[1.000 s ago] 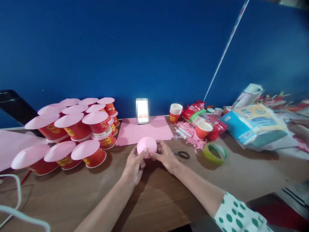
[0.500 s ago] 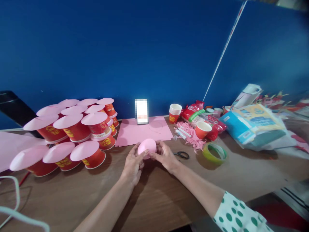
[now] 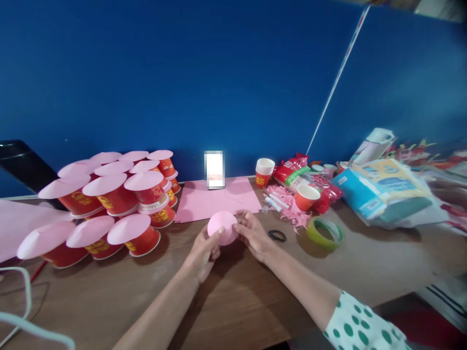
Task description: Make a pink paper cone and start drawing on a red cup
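Between my hands, above the table, is a small round pink paper disc [image 3: 225,224]. My left hand [image 3: 205,245] pinches its lower left side, thumb on top and the other fingers underneath. At its right edge, my right hand [image 3: 253,236] closes thumb and fingers on the paper. Behind the disc lie pink paper sheets [image 3: 197,201] with a faint drawn curve. Black-handled scissors [image 3: 277,236] rest just right of my right hand, their blades hidden behind it.
Red paper cups with pink cone tops [image 3: 111,189] are stacked at left. On the right are nested cups [image 3: 264,171], a single cup [image 3: 307,197], pink scraps [image 3: 292,211], a tape roll [image 3: 324,233] and a blue package [image 3: 383,189]. A pale cable [image 3: 27,291] lies lower left.
The disc has tilted so more of its flat face shows. My right hand has shifted slightly right and down, its fingers now at the disc's edge.
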Demonstrator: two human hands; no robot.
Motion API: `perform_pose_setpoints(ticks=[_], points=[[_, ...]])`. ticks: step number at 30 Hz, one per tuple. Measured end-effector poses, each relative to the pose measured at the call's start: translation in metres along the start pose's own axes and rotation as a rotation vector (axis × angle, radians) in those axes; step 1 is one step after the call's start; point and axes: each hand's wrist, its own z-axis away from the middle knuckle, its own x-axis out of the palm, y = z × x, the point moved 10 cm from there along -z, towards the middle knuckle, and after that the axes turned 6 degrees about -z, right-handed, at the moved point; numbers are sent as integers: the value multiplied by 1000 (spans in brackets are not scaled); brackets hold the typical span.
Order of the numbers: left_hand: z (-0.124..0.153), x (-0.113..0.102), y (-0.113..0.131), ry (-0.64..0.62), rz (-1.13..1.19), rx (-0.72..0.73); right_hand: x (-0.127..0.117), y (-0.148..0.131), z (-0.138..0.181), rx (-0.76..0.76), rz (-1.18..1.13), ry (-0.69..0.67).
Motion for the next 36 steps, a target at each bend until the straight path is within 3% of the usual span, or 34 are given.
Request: perform_pose_setpoints(ticks=[3, 9, 13, 16, 21, 30, 36], points=[[-2, -12, 6, 29, -65, -4, 7, -5, 2, 19, 75, -89], [-4, -19, 45, 39, -435, 263, 22, -10, 11, 41, 241, -252], [-6, -3, 30, -111, -408, 176, 15, -13, 8, -15, 281, -180], [-6, 0, 17, -110, -301, 102, 7, -13, 5, -18, 235, -102], [-2, 5, 4, -126, -196, 7, 3, -7, 4, 41, 224, -94], [5, 14, 6, -137, -344, 39, 10, -5, 6, 24, 252, -196], [3, 10, 9, -115, -329, 62, 3, -8, 2, 10, 303, -128]])
